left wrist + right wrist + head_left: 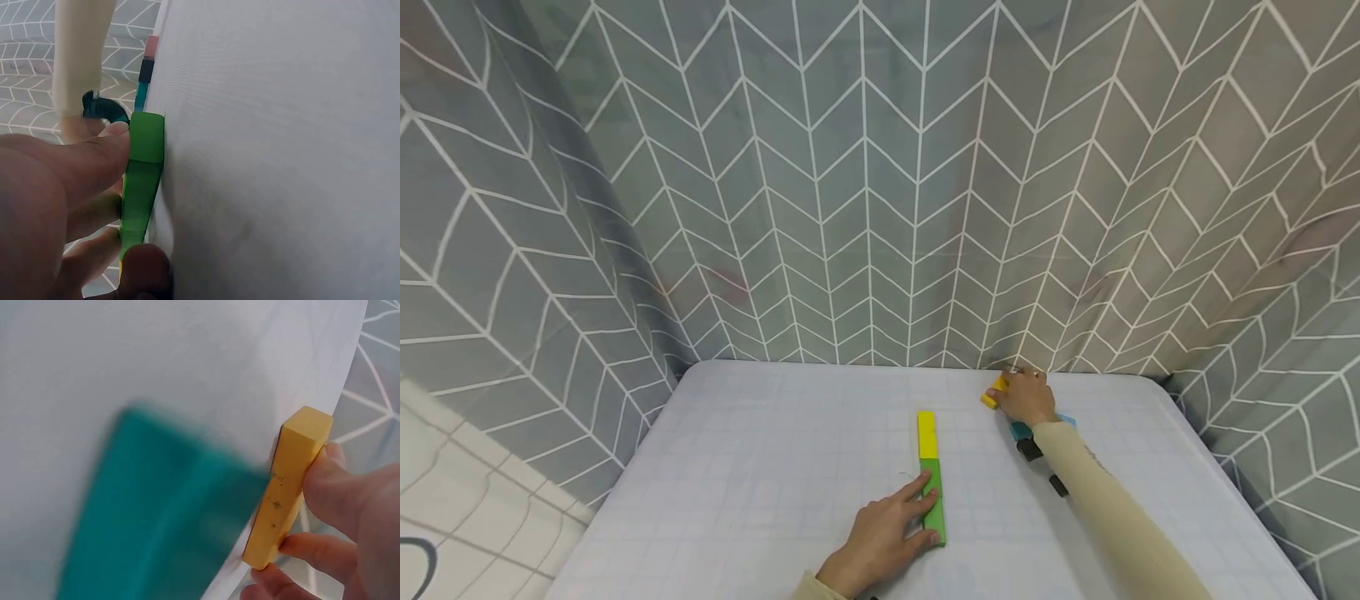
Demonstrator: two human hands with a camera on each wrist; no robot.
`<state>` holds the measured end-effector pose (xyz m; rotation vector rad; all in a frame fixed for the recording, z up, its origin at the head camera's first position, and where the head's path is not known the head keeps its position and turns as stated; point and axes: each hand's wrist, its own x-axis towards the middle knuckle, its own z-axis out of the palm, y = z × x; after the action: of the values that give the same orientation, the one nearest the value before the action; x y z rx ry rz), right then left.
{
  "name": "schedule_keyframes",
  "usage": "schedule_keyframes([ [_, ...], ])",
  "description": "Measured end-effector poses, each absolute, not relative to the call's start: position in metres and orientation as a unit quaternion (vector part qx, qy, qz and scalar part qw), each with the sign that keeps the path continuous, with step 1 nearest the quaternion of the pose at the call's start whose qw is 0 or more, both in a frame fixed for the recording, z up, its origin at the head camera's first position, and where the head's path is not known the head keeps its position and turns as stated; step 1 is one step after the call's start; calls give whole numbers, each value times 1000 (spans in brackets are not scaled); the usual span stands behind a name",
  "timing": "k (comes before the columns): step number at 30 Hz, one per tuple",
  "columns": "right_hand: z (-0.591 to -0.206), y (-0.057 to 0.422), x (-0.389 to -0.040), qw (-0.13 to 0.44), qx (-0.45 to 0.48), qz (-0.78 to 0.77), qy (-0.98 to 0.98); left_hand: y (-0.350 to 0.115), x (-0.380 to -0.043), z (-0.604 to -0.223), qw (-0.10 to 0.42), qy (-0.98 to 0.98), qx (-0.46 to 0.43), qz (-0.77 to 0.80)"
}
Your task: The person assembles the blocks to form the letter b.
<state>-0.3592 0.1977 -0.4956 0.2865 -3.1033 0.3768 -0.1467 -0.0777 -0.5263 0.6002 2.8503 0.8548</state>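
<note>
My left hand [880, 533] lies at a straight row of blocks, its thumb and fingertips touching the green part [934, 521]. Seen from the left wrist, the thumb presses against one face of the green block [142, 181]. A yellow block [927, 433] continues the row at its far end. Toward the back right of the table, my right hand [1028, 396] pinches an orange-yellow block [284, 487] between thumb and fingers. This block is long and square-edged, with small dark marks on one face. A blurred teal piece [156, 512] fills the foreground of the right wrist view.
Around the right forearm lie a teal piece [1021, 431], a black piece [1028, 450], a light blue piece [1066, 421] and a small black block [1058, 485]. A pink block [152, 46] shows in the left wrist view. Patterned curtain [865, 183] hangs behind the white table [760, 450].
</note>
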Motion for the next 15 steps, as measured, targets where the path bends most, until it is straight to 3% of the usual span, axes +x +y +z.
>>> schedule_keyframes([
  [15,-504,148,-381,14,156,164,-974,-79,-149,-526,56,941,195,271],
])
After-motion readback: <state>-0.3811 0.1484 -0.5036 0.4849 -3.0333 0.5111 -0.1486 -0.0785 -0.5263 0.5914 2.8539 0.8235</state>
